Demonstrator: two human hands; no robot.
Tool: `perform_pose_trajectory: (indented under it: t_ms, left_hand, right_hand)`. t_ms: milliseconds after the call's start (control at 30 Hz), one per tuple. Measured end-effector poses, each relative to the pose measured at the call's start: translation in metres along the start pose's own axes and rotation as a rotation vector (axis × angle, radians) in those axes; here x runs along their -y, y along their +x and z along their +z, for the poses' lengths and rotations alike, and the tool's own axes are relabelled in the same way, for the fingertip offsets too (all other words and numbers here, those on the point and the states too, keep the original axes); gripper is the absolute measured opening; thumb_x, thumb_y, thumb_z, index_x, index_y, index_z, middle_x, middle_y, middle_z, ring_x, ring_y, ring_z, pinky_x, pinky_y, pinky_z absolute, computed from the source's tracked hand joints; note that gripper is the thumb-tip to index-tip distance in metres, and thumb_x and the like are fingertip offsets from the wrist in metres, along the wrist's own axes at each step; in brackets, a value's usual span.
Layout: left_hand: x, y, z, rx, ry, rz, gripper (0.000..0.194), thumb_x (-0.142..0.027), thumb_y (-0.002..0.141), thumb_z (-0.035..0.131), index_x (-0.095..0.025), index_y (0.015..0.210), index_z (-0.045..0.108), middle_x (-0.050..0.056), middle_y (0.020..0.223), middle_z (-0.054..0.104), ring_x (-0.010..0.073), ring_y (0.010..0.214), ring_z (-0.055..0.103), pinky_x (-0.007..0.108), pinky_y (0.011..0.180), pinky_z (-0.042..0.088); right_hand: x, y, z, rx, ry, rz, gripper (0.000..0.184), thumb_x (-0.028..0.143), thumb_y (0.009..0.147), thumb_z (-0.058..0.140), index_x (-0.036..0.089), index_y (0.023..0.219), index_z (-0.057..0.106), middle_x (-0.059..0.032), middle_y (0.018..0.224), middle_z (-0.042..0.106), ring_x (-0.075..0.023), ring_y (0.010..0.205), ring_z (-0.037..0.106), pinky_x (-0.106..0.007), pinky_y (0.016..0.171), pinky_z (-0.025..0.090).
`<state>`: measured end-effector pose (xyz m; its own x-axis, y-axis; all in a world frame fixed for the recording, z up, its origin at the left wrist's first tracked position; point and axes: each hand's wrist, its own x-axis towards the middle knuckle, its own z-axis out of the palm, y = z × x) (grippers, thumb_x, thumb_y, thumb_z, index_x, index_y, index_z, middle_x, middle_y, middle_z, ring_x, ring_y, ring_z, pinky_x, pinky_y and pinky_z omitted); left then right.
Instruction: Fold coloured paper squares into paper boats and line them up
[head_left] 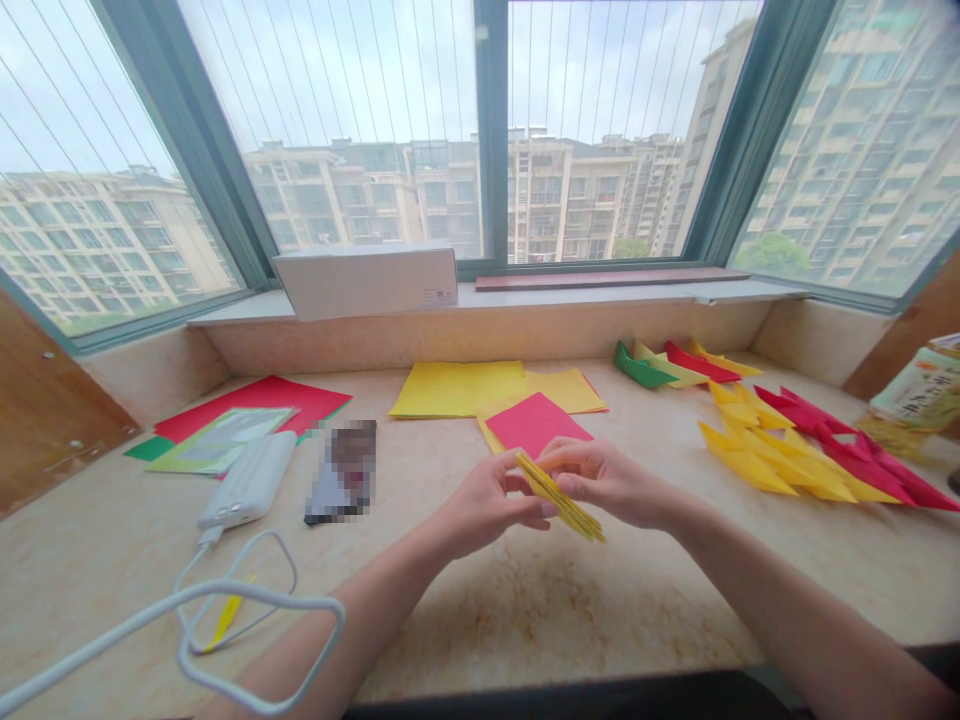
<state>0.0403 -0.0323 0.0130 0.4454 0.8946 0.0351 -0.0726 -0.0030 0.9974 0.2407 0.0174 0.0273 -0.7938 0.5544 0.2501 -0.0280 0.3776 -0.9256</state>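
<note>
A narrow, many-layered piece of folded yellow paper [570,508] is held up above the counter, its edges turned toward me. My left hand [491,505] pinches it from the left, fingers closed on it. From the right, the thumb and fingers of my right hand [600,478] also grip the same paper. Just beyond my hands lies a red paper square [536,422], partly over an orange-yellow sheet [491,432]. Larger yellow sheets [457,388] lie behind these, flat on the counter.
On the right sit folded paper boats [645,368], yellow folded shapes [780,450], red folded shapes [862,450] and a bottle [919,385]. Left are red sheets [300,400], a white power bank [251,480] with a cable [262,595], and a blurred-out item [341,470]. A white box [367,283] stands on the sill.
</note>
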Motion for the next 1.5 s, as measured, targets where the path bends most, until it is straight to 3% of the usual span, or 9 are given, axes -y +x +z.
perform_pose_trajectory:
  t_ms: [200,333,467,633,800,1000,1267,1367,1500]
  left_hand:
    - [0.002,-0.001,0.004,0.067,0.002,-0.078,0.045,-0.037,0.072,0.081,-0.015,0.106,0.062,0.007,0.088,0.069,0.0142,0.058,0.066,0.020,0.043,0.051]
    - [-0.005,-0.004,0.002,0.102,-0.038,-0.063,0.047,-0.040,0.076,0.079,-0.016,0.109,0.055,0.007,0.091,0.069,0.0149,0.059,0.069,0.021,0.045,0.053]
    - [-0.012,-0.006,-0.003,0.027,-0.051,0.000,0.041,-0.040,0.078,0.077,-0.015,0.102,0.056,0.005,0.091,0.065,0.0117,0.061,0.065,0.022,0.051,0.055]
    - [-0.012,-0.001,-0.003,-0.037,-0.014,0.079,0.039,-0.040,0.077,0.078,-0.014,0.100,0.059,0.007,0.093,0.066,0.0165,0.079,0.064,0.027,0.065,0.054]
    - [-0.007,0.005,-0.006,-0.187,0.032,0.182,0.035,-0.039,0.076,0.079,-0.014,0.089,0.058,0.009,0.109,0.063,0.0207,0.097,0.062,0.030,0.079,0.050]
    - [-0.001,0.006,-0.009,-0.256,0.023,0.180,0.036,-0.037,0.077,0.078,-0.017,0.086,0.050,0.000,0.082,0.063,0.0127,0.075,0.060,0.023,0.068,0.046]
    - [-0.001,0.006,-0.005,-0.287,0.011,0.224,0.070,-0.030,0.077,0.079,-0.021,0.135,0.040,0.006,0.102,0.065,0.0184,0.087,0.065,0.030,0.075,0.052]
    - [-0.001,0.004,-0.006,-0.258,0.102,0.203,0.055,-0.037,0.080,0.075,-0.016,0.126,0.053,0.009,0.103,0.067,0.0203,0.089,0.066,0.029,0.074,0.051]
    - [-0.001,0.002,-0.005,-0.283,0.196,0.159,0.034,-0.044,0.084,0.070,-0.013,0.096,0.063,0.006,0.082,0.068,0.0170,0.071,0.065,0.024,0.061,0.048]
  right_hand:
    - [-0.001,-0.002,0.002,0.034,0.185,0.079,0.047,0.061,0.080,0.069,0.016,0.093,0.063,-0.0020,0.085,0.061,-0.0142,0.074,0.056,-0.025,0.066,0.044]
    - [-0.002,-0.003,0.000,-0.012,0.286,0.119,0.050,0.062,0.076,0.072,0.017,0.089,0.053,0.0021,0.077,0.055,-0.0092,0.063,0.048,-0.020,0.055,0.036]
    - [-0.001,-0.003,-0.007,-0.083,0.203,0.153,0.049,0.064,0.081,0.066,0.018,0.092,0.053,0.0039,0.071,0.053,-0.0053,0.048,0.035,-0.019,0.041,0.025]
    - [-0.001,-0.001,-0.012,-0.243,0.121,0.122,0.043,0.055,0.079,0.072,0.016,0.088,0.060,-0.0010,0.079,0.059,-0.0116,0.066,0.053,-0.022,0.056,0.042]
    - [-0.011,0.004,-0.006,-0.309,0.076,0.048,0.036,0.048,0.077,0.077,0.017,0.083,0.060,-0.0048,0.094,0.062,-0.0170,0.085,0.060,-0.028,0.072,0.050]
    - [-0.017,0.008,-0.001,-0.348,0.136,0.075,0.040,0.050,0.075,0.078,0.018,0.083,0.055,-0.0013,0.081,0.062,-0.0153,0.074,0.060,-0.027,0.064,0.050]
    - [-0.020,0.012,0.009,-0.468,0.235,-0.023,0.044,0.039,0.073,0.082,0.023,0.089,0.045,0.0012,0.083,0.066,-0.0153,0.075,0.064,-0.027,0.065,0.050]
    - [-0.020,0.012,0.015,-0.440,0.248,-0.008,0.046,0.036,0.075,0.081,0.024,0.102,0.046,0.0009,0.084,0.068,-0.0153,0.074,0.066,-0.026,0.065,0.050]
    - [-0.021,0.012,0.022,-0.395,0.174,0.002,0.044,0.035,0.078,0.078,0.022,0.112,0.053,0.0002,0.083,0.068,-0.0164,0.077,0.066,-0.028,0.066,0.051]
